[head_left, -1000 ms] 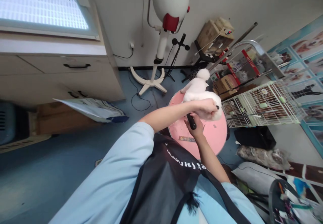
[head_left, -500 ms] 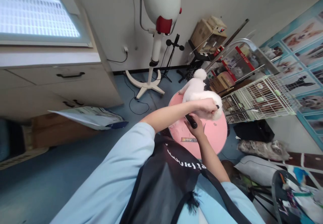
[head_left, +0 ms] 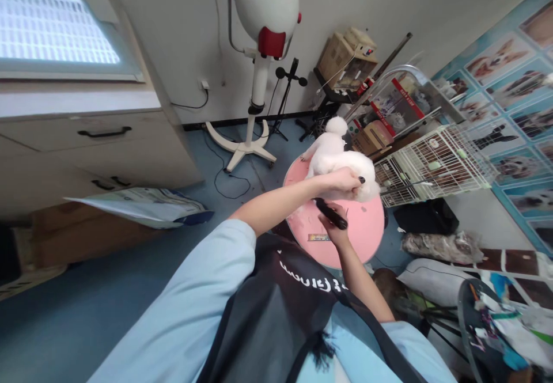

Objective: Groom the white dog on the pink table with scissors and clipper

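Note:
A white, fluffy dog (head_left: 330, 155) with a round pom-pom tuft is on a round pink table (head_left: 367, 239). My left hand (head_left: 343, 180) reaches across and is closed against its fur, the fingers partly sunk in it. A small dark spot shows beside the fingertips; I cannot make out what it is. Below it, my right hand (head_left: 334, 230) grips a black clipper (head_left: 330, 213), which slants with its far end toward the dog. A flat comb (head_left: 318, 237) lies on the table, left of my right wrist.
A white dryer on a stand (head_left: 259, 83) rises behind the table. Wire cages (head_left: 436, 164) stand to the right. A cabinet (head_left: 116, 141) and a large bag (head_left: 142, 205) are on the left. At lower right sits a cluttered black tray (head_left: 470, 314).
The whole view has shifted slightly. My right hand has turned the clipper, so more of its length shows now. My left hand stays at the dog's fur.

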`<state>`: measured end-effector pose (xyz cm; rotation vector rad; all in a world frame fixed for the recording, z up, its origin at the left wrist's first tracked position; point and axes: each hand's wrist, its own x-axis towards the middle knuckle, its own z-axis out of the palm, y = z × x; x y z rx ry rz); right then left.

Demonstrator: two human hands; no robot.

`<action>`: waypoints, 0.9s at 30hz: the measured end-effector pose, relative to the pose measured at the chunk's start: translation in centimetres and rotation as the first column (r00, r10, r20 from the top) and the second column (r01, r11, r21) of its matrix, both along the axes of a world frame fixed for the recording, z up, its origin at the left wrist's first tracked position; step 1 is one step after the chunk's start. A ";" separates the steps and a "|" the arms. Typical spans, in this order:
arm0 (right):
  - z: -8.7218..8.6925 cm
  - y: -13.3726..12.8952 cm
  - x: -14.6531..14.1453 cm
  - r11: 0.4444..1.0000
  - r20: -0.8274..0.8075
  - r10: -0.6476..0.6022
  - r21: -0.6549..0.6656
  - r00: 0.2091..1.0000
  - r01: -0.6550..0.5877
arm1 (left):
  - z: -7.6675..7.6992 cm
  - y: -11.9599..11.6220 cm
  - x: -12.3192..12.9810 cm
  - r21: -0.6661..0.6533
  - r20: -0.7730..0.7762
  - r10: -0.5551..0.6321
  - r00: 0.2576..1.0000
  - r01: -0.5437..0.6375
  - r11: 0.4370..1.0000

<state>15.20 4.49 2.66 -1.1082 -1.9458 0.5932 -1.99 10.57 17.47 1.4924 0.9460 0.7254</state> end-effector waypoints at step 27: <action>1.7 5.3 6.9 0.925 0.009 0.335 0.189 0.942 -0.330 | -2.8 -2.4 2.9 -0.119 0.214 0.553 0.805 -0.540 0.833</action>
